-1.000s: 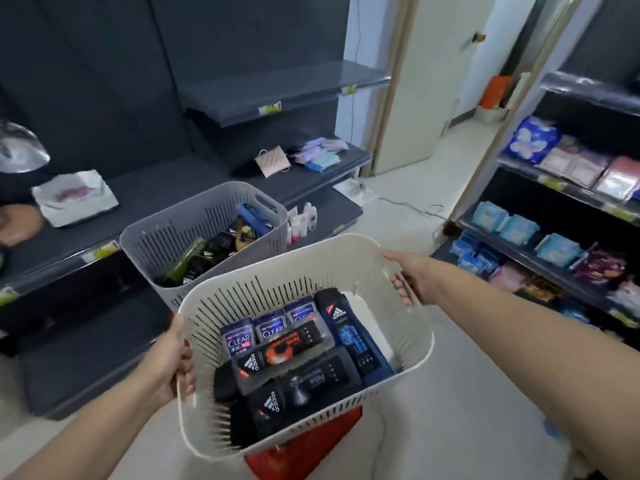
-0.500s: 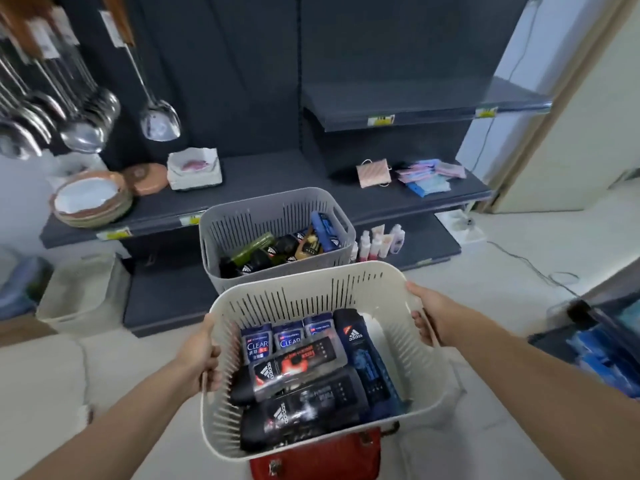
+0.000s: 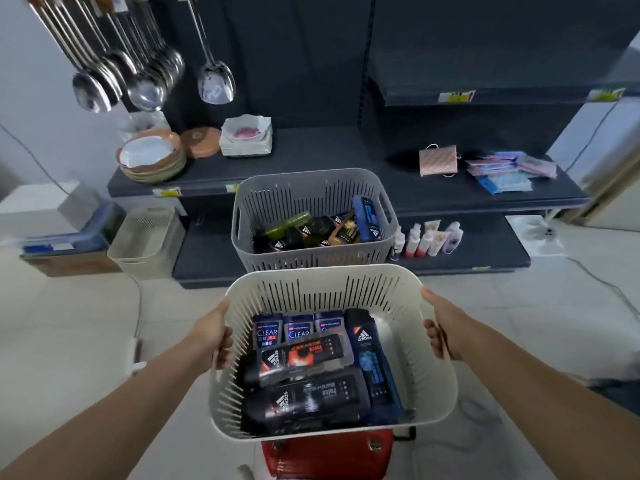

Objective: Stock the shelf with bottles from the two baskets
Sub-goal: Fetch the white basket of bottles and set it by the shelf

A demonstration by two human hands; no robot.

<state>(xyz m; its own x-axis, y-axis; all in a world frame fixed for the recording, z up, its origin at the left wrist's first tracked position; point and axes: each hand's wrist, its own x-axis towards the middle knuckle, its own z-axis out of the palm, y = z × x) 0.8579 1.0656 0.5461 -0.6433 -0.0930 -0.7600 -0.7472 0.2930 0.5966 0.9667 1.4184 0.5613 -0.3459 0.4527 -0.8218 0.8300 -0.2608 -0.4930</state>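
Note:
I hold a white slotted basket in front of me by its two side handles. My left hand grips the left rim and my right hand grips the right rim. Inside lie several bottles: three blue Clear bottles, a dark blue Adidas bottle and black Adidas bottles. Beyond it stands a grey slotted basket with more bottles, in front of the dark shelf.
The middle shelf carries plates, a white dish stack and packets of masks. Ladles hang at upper left. Small bottles stand on the bottom shelf. An empty beige bin sits on the floor, a red object below my basket.
My view has swung left to face the shelf squarely. The white basket stays held in both hands, now nearly centred behind the grey basket.

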